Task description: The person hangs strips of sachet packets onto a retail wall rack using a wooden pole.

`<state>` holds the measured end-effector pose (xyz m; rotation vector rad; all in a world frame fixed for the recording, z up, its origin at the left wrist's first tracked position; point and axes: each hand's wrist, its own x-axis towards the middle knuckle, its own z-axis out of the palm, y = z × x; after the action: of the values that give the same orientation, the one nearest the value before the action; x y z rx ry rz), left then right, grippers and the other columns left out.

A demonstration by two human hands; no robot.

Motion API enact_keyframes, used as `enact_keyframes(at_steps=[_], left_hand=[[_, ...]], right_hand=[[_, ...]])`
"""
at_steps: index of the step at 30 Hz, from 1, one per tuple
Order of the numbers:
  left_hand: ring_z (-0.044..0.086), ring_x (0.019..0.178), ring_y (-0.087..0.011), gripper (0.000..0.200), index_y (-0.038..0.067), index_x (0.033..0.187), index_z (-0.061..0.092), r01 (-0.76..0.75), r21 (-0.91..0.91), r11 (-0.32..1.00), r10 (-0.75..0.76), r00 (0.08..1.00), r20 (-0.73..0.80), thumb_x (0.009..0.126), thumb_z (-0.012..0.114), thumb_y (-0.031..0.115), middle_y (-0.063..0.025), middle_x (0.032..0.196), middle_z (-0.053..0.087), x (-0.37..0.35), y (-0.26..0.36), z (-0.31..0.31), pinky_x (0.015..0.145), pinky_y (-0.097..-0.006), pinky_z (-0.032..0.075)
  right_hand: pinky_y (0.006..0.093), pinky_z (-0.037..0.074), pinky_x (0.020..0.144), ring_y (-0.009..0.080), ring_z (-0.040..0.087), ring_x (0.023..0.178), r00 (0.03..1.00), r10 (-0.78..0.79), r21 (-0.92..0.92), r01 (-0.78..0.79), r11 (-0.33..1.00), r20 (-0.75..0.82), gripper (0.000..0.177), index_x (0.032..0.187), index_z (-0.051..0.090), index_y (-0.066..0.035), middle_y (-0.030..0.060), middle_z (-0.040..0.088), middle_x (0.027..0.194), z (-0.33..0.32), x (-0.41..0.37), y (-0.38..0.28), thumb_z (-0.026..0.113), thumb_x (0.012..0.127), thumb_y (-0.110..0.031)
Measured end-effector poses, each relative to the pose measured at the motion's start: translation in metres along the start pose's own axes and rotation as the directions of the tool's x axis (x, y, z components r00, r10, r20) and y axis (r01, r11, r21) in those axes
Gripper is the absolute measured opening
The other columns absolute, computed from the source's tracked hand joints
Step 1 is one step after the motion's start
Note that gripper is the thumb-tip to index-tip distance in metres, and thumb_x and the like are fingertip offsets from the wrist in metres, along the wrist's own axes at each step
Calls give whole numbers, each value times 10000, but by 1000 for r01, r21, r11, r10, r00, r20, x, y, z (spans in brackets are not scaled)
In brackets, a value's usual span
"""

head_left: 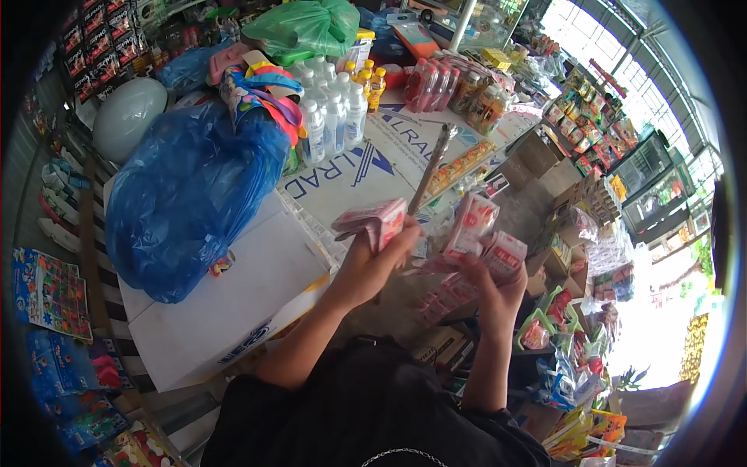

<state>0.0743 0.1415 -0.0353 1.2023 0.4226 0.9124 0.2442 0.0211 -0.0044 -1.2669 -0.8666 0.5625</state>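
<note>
- My left hand has its fingers closed on folded pink-and-white packets.
- My right hand grasps a second bunch of packets, thumb against it, just right of the first; a pink strip hangs below.
- At left I see a blue plastic bag on a white box.
- Farther off, white-capped bottles stand near a green bag.

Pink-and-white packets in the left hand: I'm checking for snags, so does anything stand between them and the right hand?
The right hand holds more packets that jut into the gap before the left packets. The long stick seems to pass beyond; nothing else visible intervenes.
</note>
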Motion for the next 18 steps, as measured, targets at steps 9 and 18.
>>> enact_keyframes(at_steps=[9, 18], left_hand=[[596, 967, -46, 244, 25, 1137, 642, -63, 107, 992, 58, 997, 54, 961, 693, 186, -16, 1048, 672, 14, 14, 23, 817, -225, 478], [632, 973, -96, 281, 14, 1108, 667, -67, 244, 967, 44, 994, 101, 878, 770, 139, -32, 1027, 689, 25, 22, 18, 838, -279, 510]], right_hand=[[281, 562, 816, 122, 684, 915, 985, -9, 41, 2, 999, 175, 319, 1170, 592, 17, 82, 712, 1043, 7, -13, 4, 729, 882, 28], [246, 540, 754, 94, 671, 871, 977, 12, 32, -19, 999, 212, 297, 1138, 633, 12, 37, 709, 989, -6, 3, 11, 756, 868, -9]])
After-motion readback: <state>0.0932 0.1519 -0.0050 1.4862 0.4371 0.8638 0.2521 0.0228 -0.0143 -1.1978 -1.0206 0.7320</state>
